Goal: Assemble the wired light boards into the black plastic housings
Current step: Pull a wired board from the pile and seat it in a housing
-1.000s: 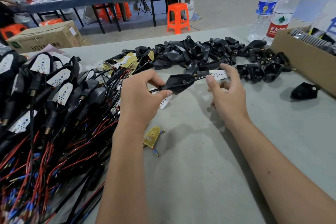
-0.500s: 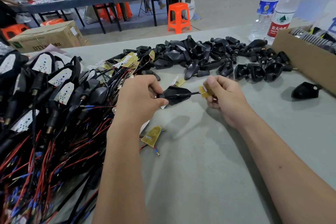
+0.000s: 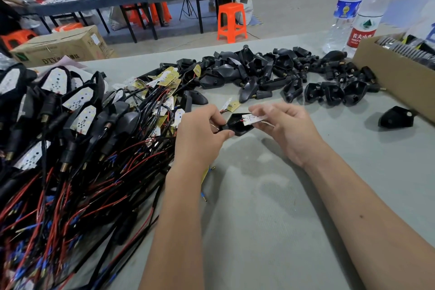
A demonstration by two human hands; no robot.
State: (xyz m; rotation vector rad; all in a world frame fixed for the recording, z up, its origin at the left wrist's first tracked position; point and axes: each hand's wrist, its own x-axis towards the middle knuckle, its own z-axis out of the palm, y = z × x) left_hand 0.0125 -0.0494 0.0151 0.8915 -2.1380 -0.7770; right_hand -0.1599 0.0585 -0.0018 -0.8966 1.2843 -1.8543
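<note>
- Head view: the left hand (image 3: 202, 134) pinches the narrow stem end of a black housing (image 3: 237, 125), steadying it with its hollow side up, probably so the board can drop in
- the right hand (image 3: 284, 129) grips the white light board (image 3: 253, 119) by its outer edge, tilting it at the housing's open mouth, red wire leading inside
- empty housings (image 3: 259, 70) are heaped within reach beyond
- finished wired units (image 3: 70, 113) are piled to the left, likely kept apart from unfilled stock

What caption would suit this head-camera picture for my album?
Left hand grips a black housing while the right hand seats a white light board into it.
</note>
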